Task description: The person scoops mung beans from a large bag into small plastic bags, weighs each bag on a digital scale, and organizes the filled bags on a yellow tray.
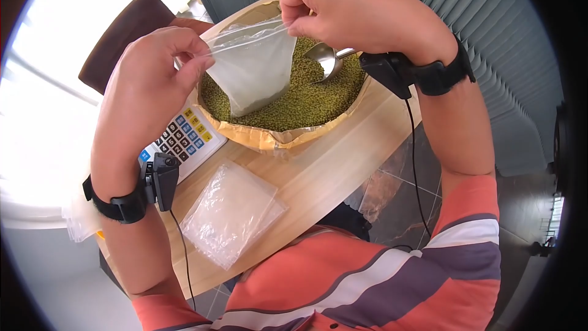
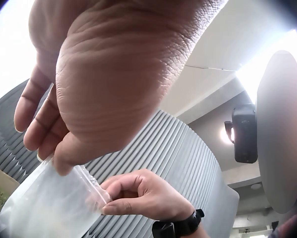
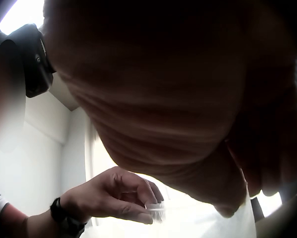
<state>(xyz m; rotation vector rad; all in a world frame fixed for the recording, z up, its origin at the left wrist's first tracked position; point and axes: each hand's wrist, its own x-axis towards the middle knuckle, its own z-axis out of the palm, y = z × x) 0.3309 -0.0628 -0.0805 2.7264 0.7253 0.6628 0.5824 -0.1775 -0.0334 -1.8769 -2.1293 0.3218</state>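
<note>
Both hands hold one small clear plastic bag [image 1: 254, 70] up over a paper sack of green mung beans [image 1: 300, 101]. Left hand [image 1: 156, 76] pinches the bag's top edge at its left corner, thumb and forefinger curled onto the plastic; the left wrist view shows the same pinch from below, fingers [image 2: 39, 124] bent over the bag's rim. Right hand [image 1: 355, 9] pinches the opposite top corner with thumb and fingertips, other fingers curled in; in the right wrist view this hand is mostly dark and close, grip detail not readable there. Bag hangs mouth-up between the two hands, lower end dangling just over the beans; whether it touches them, can't tell. A metal spoon [image 1: 327, 58] lies bowl-up in the beans just right of the bag, its handle running under the right hand. Sack sits on a wooden table [image 1: 331, 159]. A scale's coloured keypad [image 1: 184, 138] sits left of the sack, under the left forearm. Stack of clear bags [image 1: 233, 211] lies flat on the table near the person.
</note>
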